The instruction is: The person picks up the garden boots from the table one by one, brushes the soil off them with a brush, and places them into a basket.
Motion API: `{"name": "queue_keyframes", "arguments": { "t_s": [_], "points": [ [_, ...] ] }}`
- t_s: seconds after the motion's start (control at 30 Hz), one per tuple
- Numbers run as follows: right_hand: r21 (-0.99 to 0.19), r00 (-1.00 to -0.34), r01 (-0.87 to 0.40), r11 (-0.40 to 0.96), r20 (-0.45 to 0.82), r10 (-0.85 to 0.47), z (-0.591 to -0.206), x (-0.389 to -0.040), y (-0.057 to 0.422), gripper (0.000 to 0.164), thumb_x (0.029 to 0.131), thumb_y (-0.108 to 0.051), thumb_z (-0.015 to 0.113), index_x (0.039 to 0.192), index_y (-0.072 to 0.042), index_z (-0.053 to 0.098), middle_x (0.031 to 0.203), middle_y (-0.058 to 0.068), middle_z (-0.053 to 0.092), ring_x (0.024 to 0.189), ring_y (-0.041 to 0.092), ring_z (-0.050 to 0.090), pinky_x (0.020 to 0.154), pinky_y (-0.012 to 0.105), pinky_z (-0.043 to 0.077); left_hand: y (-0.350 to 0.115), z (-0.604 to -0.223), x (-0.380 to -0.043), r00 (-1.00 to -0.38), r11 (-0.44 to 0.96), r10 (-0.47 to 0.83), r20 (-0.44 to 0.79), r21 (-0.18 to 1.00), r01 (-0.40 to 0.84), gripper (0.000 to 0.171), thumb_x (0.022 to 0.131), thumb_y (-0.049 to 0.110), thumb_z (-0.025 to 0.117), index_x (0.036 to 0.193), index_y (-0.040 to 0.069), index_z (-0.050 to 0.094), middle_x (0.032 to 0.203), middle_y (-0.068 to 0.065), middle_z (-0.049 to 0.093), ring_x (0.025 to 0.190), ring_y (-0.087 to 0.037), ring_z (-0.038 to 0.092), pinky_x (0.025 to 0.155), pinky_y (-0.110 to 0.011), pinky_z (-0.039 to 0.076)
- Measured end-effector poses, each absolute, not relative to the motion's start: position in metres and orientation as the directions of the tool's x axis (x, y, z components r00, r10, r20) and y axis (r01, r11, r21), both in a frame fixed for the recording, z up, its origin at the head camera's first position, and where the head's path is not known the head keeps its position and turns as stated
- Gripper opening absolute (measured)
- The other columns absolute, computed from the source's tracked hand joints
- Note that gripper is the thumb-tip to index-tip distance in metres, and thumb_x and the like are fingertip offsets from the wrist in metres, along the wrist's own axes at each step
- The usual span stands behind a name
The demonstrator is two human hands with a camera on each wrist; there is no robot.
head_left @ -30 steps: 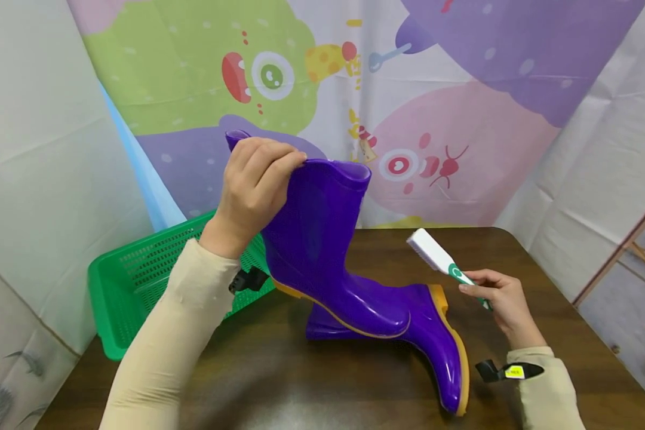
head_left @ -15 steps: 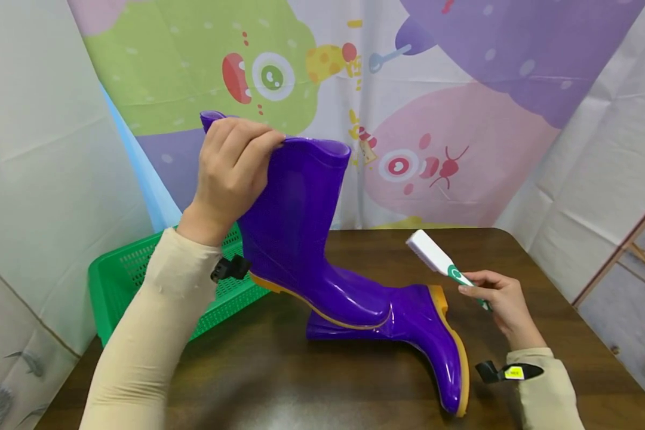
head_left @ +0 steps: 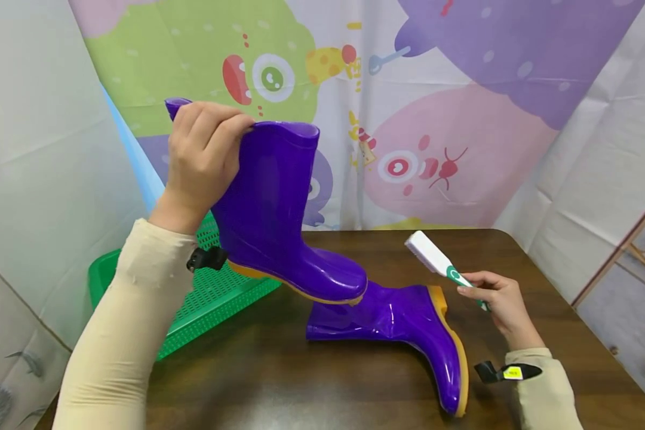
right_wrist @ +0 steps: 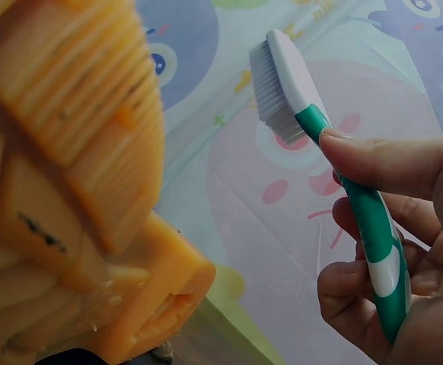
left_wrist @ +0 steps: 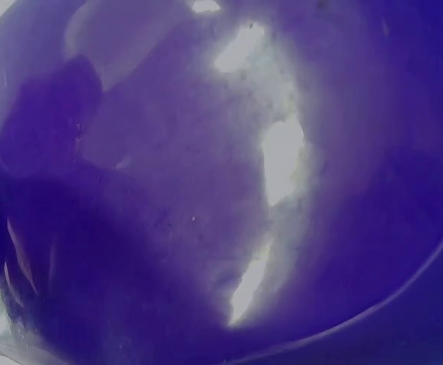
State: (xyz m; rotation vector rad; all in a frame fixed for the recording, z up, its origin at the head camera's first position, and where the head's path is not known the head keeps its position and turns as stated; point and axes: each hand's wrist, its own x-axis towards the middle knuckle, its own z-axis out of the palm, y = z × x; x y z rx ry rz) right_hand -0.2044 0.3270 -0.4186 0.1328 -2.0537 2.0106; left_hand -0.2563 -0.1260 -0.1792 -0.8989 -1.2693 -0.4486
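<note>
Left hand (head_left: 201, 158) grips a purple boot (head_left: 271, 203) by its top, right hand (head_left: 501, 301) a brush (head_left: 432, 254).

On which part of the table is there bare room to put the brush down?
The widest bare patch of table lies in front, between the left sleeve and the lying boot. A smaller one runs along the back edge, beyond the brush. Left of centre is crowded by the raised boot and green basket.
</note>
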Motion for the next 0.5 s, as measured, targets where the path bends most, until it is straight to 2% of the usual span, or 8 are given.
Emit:
{"name": "queue_keyframes", "arguments": {
  "t_s": [0.23,0.5],
  "points": [
    [-0.966,-0.958,-0.249,0.070,0.256,0.128,-0.421,-0.208,0.327,0.028,0.077,0.016,0.073,0.089,-0.008,0.081,0.069,-0.005,0.068,0.062,0.007,0.058,0.050,0.019,0.043,-0.142,-0.183,-0.265,0.220,0.614,0.198,0.955,-0.296,0.731,0.004,0.090,-0.007,0.066,0.088,-0.004,0.067,0.085,-0.019,0.065,0.077,-0.043,0.058,0.073,-0.055,0.045],
    [-0.965,-0.959,-0.257,0.048,0.260,0.114,-0.421,-0.208,0.324,0.029,0.077,0.018,0.072,0.090,-0.008,0.081,0.070,-0.005,0.068,0.063,0.006,0.060,0.050,0.018,0.045,-0.164,-0.189,-0.281,0.156,0.619,0.217,0.964,-0.259,0.742,0.004,0.087,-0.008,0.067,0.090,-0.005,0.068,0.086,-0.020,0.065,0.079,-0.043,0.059,0.076,-0.055,0.045]
  ]
}}
